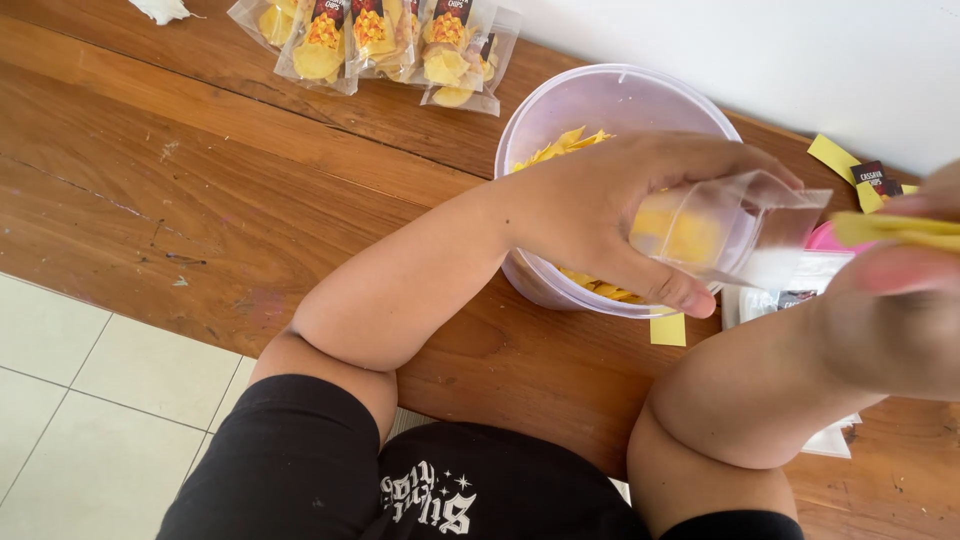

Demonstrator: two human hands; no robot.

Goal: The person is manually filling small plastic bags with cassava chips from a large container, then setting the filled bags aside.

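On the wooden table [200, 200] set over pale floor tiles [90, 390] at lower left, your left hand [610, 205] grips a clear bag [730, 230] at frame centre-right above the chip tub [600, 100], while your right hand [900, 300] pinches a yellow label [890, 230].

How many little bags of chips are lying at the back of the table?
4, maybe more. The filled bags of chips lie in an overlapping row on the wooden table: one, next, third, fourth. The picture's top edge cuts them off, and overlap may hide others.
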